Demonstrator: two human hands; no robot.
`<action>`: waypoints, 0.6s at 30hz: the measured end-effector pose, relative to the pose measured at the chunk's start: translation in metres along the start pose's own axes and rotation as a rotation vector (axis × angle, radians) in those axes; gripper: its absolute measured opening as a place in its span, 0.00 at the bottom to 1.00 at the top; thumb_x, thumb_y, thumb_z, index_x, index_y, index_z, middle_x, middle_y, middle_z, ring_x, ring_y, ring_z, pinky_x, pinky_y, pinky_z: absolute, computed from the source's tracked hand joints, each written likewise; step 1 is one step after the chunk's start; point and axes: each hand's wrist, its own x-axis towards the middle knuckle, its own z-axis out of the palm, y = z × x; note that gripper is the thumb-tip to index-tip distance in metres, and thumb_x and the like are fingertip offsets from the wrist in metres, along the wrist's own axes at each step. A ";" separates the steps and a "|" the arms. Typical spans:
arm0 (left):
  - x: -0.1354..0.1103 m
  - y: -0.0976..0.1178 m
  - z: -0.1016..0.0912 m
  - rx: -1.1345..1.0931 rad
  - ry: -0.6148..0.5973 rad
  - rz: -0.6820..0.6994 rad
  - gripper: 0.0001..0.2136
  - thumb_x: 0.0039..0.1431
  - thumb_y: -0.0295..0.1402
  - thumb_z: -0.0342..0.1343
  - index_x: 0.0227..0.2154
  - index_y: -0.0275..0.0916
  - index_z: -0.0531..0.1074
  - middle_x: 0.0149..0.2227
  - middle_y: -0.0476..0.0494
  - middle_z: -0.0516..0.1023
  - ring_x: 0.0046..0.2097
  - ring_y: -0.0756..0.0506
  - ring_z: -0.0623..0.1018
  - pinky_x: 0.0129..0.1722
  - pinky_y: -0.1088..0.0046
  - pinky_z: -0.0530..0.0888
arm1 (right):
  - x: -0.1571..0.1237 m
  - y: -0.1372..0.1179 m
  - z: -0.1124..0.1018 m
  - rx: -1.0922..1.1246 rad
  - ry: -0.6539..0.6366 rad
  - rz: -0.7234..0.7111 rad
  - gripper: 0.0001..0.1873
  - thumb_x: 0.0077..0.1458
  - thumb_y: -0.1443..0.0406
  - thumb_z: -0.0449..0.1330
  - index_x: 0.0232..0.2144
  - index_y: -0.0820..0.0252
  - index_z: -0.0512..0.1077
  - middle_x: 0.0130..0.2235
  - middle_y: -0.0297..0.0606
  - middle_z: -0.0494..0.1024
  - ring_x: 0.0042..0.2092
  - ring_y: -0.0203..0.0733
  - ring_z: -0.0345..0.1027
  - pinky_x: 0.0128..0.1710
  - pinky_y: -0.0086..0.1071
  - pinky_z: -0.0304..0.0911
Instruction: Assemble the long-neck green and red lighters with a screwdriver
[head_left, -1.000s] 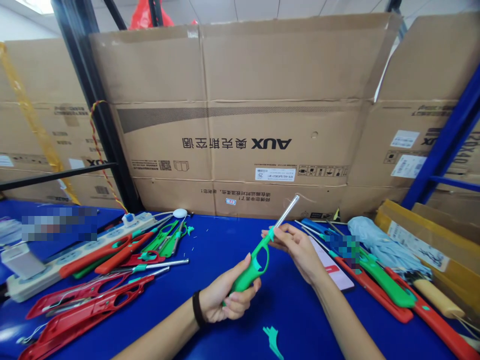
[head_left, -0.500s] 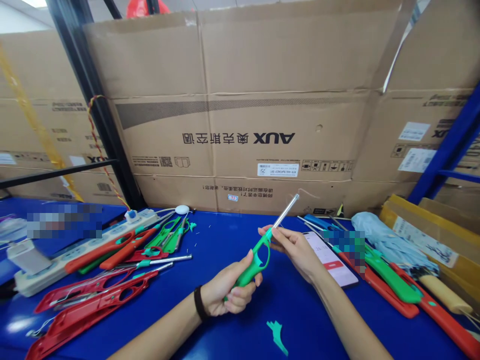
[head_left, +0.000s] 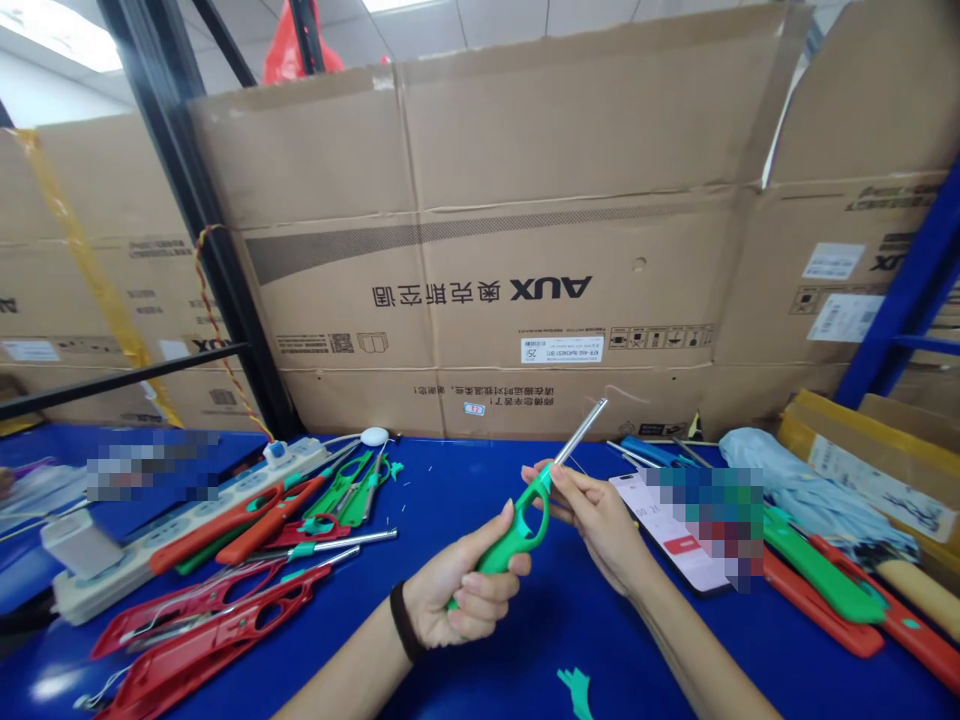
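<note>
A green long-neck lighter with a silver metal tube is held above the blue table, tube pointing up and to the right. My left hand, with a black band on its wrist, is wrapped round the green handle. My right hand pinches the lighter where the green body meets the metal tube.
Red and green lighter shells and parts lie at the left by a white power strip. A phone, more red and green lighters and a folded light-blue umbrella lie at the right. Cardboard boxes wall the back. A green scrap lies near the front.
Both hands keep the same hold on the green lighter. The view has shifted slightly, so everything sits a little lower and to the right in the picture.
</note>
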 end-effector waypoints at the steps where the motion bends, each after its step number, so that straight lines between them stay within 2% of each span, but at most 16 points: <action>1: 0.001 -0.001 0.001 0.046 0.050 0.010 0.27 0.64 0.54 0.35 0.24 0.35 0.62 0.09 0.60 0.50 0.11 0.58 0.39 0.08 0.83 0.39 | 0.000 0.001 0.001 0.009 0.017 -0.004 0.19 0.47 0.53 0.65 0.38 0.59 0.78 0.40 0.42 0.81 0.46 0.50 0.72 0.43 0.39 0.70; 4: 0.006 -0.005 0.005 0.190 0.229 0.081 0.27 0.58 0.58 0.42 0.25 0.36 0.64 0.10 0.60 0.51 0.11 0.58 0.43 0.09 0.84 0.42 | -0.001 0.004 0.005 0.008 0.082 -0.028 0.20 0.45 0.53 0.66 0.37 0.59 0.78 0.37 0.42 0.81 0.45 0.51 0.73 0.42 0.40 0.71; 6: 0.007 -0.006 0.006 0.215 0.270 0.100 0.27 0.56 0.59 0.43 0.25 0.36 0.64 0.11 0.61 0.51 0.12 0.58 0.44 0.09 0.84 0.43 | -0.001 0.005 0.006 0.000 0.098 -0.033 0.21 0.44 0.52 0.66 0.36 0.60 0.79 0.35 0.41 0.82 0.44 0.51 0.74 0.42 0.41 0.71; 7: 0.007 -0.005 0.006 0.191 0.242 0.083 0.27 0.57 0.59 0.43 0.25 0.36 0.63 0.10 0.61 0.51 0.12 0.58 0.43 0.09 0.84 0.42 | -0.001 0.006 0.005 -0.002 0.095 -0.033 0.21 0.44 0.51 0.66 0.36 0.60 0.79 0.35 0.41 0.82 0.43 0.50 0.74 0.43 0.41 0.71; 12: 0.001 0.002 -0.001 -0.033 -0.049 -0.017 0.27 0.65 0.53 0.35 0.23 0.35 0.61 0.11 0.60 0.49 0.12 0.58 0.38 0.08 0.84 0.41 | 0.001 0.007 0.003 -0.032 0.069 -0.008 0.19 0.46 0.53 0.65 0.37 0.60 0.79 0.35 0.41 0.82 0.43 0.50 0.74 0.43 0.40 0.71; 14: 0.001 0.004 -0.006 -0.042 -0.070 -0.016 0.27 0.65 0.53 0.33 0.24 0.34 0.63 0.11 0.59 0.49 0.12 0.58 0.39 0.08 0.85 0.41 | 0.001 0.008 0.003 -0.033 0.077 -0.010 0.19 0.46 0.53 0.65 0.36 0.60 0.79 0.35 0.41 0.82 0.43 0.50 0.74 0.43 0.41 0.71; 18: 0.003 0.005 -0.013 0.043 0.007 -0.020 0.33 0.61 0.58 0.29 0.32 0.33 0.68 0.12 0.57 0.53 0.12 0.57 0.43 0.09 0.84 0.43 | 0.002 0.013 0.004 -0.049 0.052 -0.028 0.20 0.46 0.52 0.65 0.37 0.60 0.78 0.37 0.41 0.82 0.43 0.49 0.74 0.46 0.41 0.69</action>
